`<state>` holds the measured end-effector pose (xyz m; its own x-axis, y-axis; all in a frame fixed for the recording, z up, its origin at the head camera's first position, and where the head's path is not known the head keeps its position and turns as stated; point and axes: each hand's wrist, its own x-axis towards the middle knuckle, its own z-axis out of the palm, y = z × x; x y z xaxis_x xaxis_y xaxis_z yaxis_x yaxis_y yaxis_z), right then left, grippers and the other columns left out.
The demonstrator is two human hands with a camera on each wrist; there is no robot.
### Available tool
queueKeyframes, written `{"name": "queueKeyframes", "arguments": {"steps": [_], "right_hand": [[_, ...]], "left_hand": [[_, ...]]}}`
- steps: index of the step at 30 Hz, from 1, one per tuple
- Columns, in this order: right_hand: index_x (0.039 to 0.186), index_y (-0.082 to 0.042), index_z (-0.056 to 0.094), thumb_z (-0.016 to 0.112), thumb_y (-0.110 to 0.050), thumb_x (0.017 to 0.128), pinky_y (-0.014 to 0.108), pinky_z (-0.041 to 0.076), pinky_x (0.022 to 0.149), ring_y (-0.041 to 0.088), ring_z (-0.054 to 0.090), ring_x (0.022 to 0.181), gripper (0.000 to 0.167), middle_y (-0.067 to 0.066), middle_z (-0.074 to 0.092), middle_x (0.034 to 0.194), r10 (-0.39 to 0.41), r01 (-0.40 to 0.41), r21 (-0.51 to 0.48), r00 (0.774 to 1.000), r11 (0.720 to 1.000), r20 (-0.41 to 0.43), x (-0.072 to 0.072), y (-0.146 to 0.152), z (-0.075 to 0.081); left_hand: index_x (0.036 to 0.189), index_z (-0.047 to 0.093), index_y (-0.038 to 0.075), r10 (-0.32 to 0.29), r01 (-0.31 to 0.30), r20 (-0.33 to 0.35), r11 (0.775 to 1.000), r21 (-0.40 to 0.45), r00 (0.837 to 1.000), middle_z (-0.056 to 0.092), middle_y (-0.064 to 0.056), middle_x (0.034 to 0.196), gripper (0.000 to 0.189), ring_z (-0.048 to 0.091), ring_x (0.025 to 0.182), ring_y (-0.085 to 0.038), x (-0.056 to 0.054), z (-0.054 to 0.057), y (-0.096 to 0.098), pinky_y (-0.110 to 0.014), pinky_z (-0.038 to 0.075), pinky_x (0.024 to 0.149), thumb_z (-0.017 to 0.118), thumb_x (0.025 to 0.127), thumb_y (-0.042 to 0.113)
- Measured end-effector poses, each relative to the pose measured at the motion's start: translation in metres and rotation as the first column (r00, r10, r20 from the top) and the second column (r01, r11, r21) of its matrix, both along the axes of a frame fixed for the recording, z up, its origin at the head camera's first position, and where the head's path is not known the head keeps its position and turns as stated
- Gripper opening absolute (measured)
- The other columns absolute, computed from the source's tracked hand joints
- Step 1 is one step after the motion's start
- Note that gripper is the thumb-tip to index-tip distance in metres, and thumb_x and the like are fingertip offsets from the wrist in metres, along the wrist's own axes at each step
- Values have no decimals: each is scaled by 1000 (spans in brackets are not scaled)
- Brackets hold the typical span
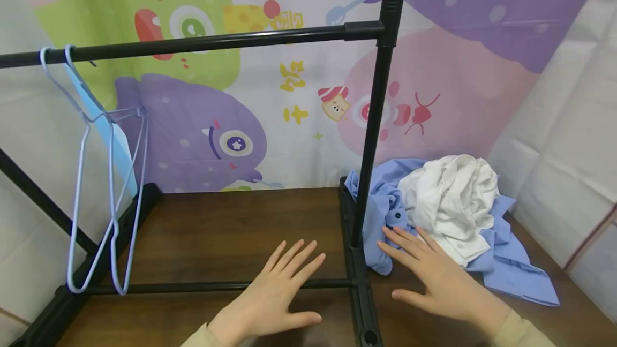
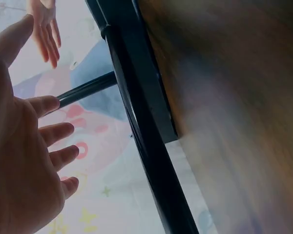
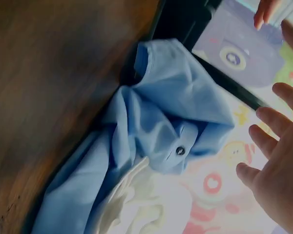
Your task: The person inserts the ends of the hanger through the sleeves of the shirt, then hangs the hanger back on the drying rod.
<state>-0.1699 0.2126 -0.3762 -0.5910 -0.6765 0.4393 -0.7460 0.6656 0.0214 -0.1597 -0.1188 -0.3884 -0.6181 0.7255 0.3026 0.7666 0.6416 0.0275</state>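
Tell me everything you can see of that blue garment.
The light blue garment looks like thin cloth with a dark button. It lies crumpled on the brown surface beside the black rack, a bunched white garment resting on it, one flap flatter at front right. The right hand is spread near it, not gripping.

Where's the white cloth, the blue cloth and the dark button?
White cloth (image 1: 450, 200): head view, middle of its crumpled heap.
Blue cloth (image 3: 134, 117): right wrist view, on its middle folds.
Dark button (image 3: 180, 151): right wrist view, its centre.

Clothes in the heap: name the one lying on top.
The white garment: it lies bunched up on top, while the blue clothing shows beneath it and out to both sides.
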Motion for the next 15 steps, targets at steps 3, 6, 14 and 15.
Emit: {"name": "queueKeyframes", "arguments": {"steps": [3,6,14,15], "right_hand": [[139,-17,37,64,-46,80,35,-1,112,21,24,136,71,8,33,144,-41,41,-54,999,998,-3,-8,9,0],[138,-15,39,68,-38,77,41,5,112,24,27,134,71,9,35,143,-100,98,-97,995,990,-14,-18,18,-2],[139,-14,36,70,-36,76,57,11,106,36,28,131,75,17,33,143,-296,293,-191,955,937,14,-39,45,-3],[139,-14,36,69,-36,76,59,10,105,37,26,132,75,18,32,143,-315,314,-200,949,928,25,-41,47,-2]], "left_hand": [[146,15,19,-3,2,11,1000,22,1000,11,-2,153,86,11,139,-23,-5,0,5,-50,9,109,55,80,58],[143,28,16,-4,7,-49,998,60,999,30,-3,146,79,27,135,-22,-10,-1,9,-46,14,110,63,80,47],[120,56,15,-19,55,-234,988,147,972,59,3,114,45,54,106,-14,-22,1,28,-33,37,96,70,79,28],[118,58,16,-22,62,-245,986,154,969,60,4,111,42,54,103,-13,-24,2,31,-31,38,94,69,79,27]]}}
